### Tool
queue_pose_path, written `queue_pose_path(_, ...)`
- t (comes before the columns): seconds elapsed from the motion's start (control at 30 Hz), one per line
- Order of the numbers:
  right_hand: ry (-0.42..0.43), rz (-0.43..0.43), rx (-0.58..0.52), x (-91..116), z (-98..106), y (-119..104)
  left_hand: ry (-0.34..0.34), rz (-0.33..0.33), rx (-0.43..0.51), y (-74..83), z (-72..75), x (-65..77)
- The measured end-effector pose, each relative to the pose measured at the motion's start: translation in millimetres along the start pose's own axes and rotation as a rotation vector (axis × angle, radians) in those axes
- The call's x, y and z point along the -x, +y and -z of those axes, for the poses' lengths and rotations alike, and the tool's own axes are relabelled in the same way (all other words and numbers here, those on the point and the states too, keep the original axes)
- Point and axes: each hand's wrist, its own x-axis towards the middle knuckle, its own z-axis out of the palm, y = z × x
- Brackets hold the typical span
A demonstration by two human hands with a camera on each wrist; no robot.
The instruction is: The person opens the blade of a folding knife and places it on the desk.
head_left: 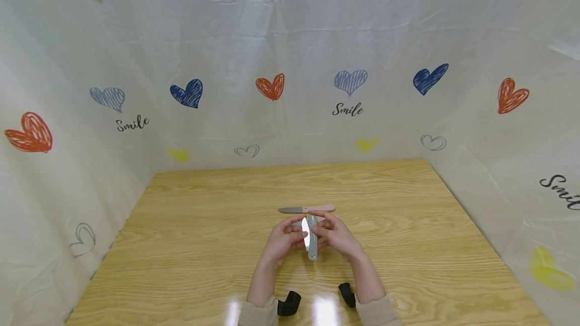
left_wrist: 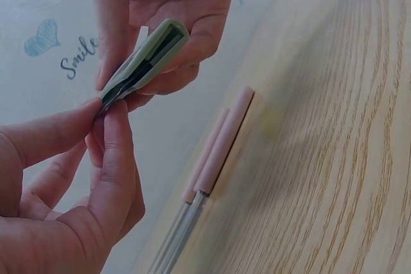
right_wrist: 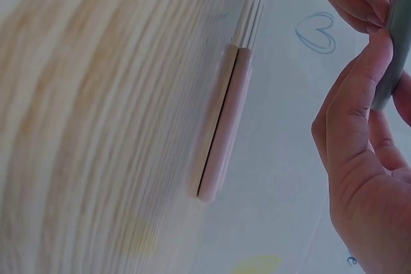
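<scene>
A green-handled folding knife (head_left: 313,245) is held up between both hands over the wooden table, its bright blade (head_left: 305,233) swung partly out. My right hand (head_left: 342,239) grips the green handle. Fingertips of my left hand (head_left: 281,243) pinch the blade side; the left wrist view shows thumb and finger at the handle's slotted edge (left_wrist: 154,59). Just beyond the hands lies a pink-handled knife (head_left: 322,208), blade to the left. Close by it, a second grey blade (head_left: 296,224) is partly hidden behind the fingers. The right wrist view shows pink handles (right_wrist: 225,133) side by side.
The wooden table (head_left: 204,225) reaches to a white curtain (head_left: 308,130) printed with hearts and "Smile", which also hangs at both sides. Black devices sit at the left wrist (head_left: 289,304) and the right wrist (head_left: 347,295), by the beige cuffs.
</scene>
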Motion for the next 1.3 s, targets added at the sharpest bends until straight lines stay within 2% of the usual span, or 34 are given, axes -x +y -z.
queue_pose_path(0.3, 0.008, 0.025, -0.004, -1.7, -1.0, 1.5, 0.012, -0.006, 0.012, -0.2, -0.3, -0.1)
queue_pose_path(0.57, 0.042, 0.015, -0.002, -1.6, -0.6, 1.8, 0.025, -0.019, 0.011, -1.2, -0.8, -1.4)
queue_pose_path(0.97, 0.097, 0.005, -0.034, -1.1, 2.7, -0.8, 0.101, -0.024, 0.012, -2.0, -2.6, -3.6)
queue_pose_path(1.3, 0.159, -0.005, -0.061, -1.0, 7.0, -0.9, 0.156, -0.096, 0.033, -1.1, -5.2, -3.5)
